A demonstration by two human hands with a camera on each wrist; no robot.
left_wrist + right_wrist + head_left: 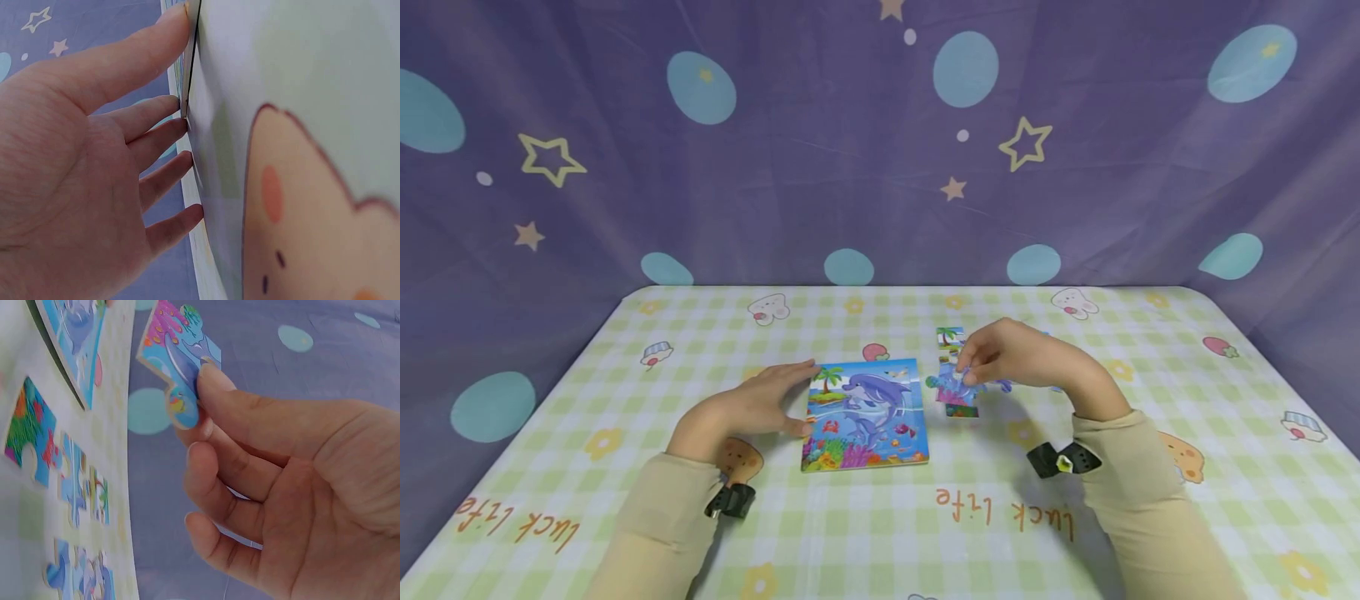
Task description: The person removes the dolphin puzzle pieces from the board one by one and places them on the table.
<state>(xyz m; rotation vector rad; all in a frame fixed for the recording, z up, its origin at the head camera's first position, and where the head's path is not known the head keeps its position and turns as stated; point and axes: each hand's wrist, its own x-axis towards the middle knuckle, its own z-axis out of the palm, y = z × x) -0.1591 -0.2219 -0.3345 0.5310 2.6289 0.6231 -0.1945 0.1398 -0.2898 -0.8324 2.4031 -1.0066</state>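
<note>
My right hand (1017,353) pinches a jigsaw piece (178,359) between thumb and fingertips, raised over the table. Pink coral, a blue tail and a small yellow fish are printed on it. A square dolphin picture puzzle (867,417) lies flat in the middle of the table. My left hand (743,407) rests along its left side, thumb by the lower part and fingers by the top corner. In the left wrist view the thumb (134,59) and straight fingers touch the edge of the puzzle.
Loose jigsaw pieces lie right of the puzzle, among them a palm-tree piece (950,335) and a green seaweed piece (962,412). More dolphin pieces (81,575) show in the right wrist view. A checked tablecloth (865,550) covers the table; a purple curtain (820,192) hangs behind.
</note>
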